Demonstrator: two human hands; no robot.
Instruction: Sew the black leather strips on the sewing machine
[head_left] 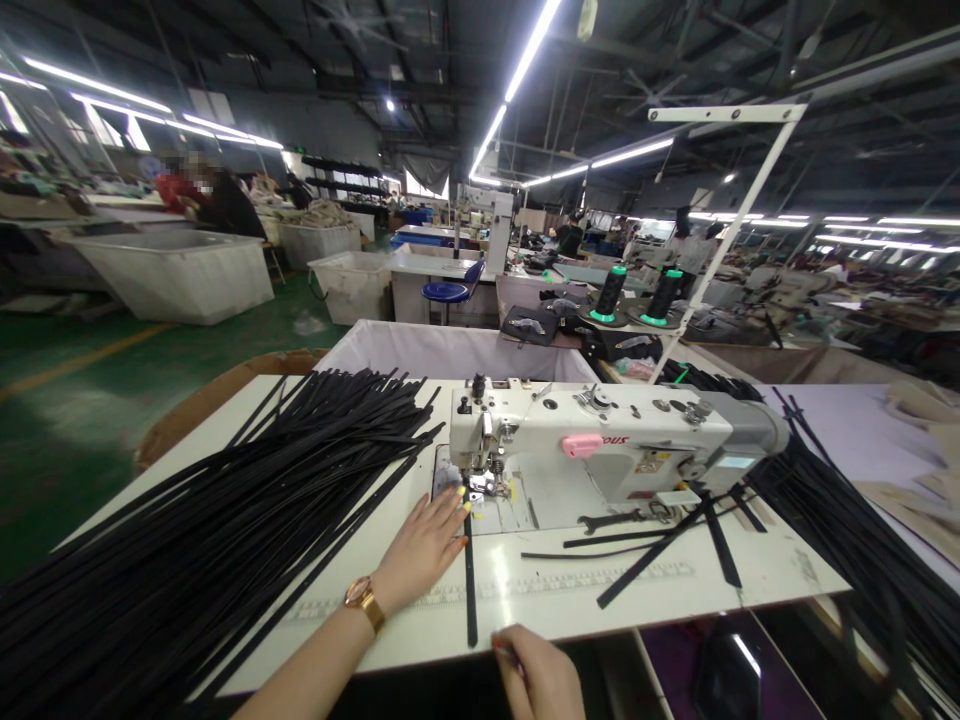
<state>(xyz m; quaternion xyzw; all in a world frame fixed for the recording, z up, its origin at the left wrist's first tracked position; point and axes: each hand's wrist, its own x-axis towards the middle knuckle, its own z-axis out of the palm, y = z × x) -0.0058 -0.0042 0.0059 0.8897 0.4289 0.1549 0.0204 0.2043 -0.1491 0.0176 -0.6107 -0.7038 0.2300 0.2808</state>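
A white sewing machine point(600, 430) stands on a pale table, with a pink piece point(581, 445) on its front. One narrow black strip point(471, 590) runs from under the presser foot point(481, 486) toward the table's front edge. My left hand point(424, 535), with a gold watch point(364, 602) at the wrist, lies flat with fingers stretched out. Its fingertips are at the strip close to the foot. Near the front edge, by the strip's lower end, my right hand point(540, 675) has its fingers curled closed. Something small and dark shows between them, too hidden to name.
A big pile of black strips point(300, 480) covers the table's left side. More loose strips point(652, 560) and a wrench point(611, 522) lie at right. Two black thread cones point(609, 296) stand behind the machine. A cloth-lined bin point(450, 350) adjoins the back edge.
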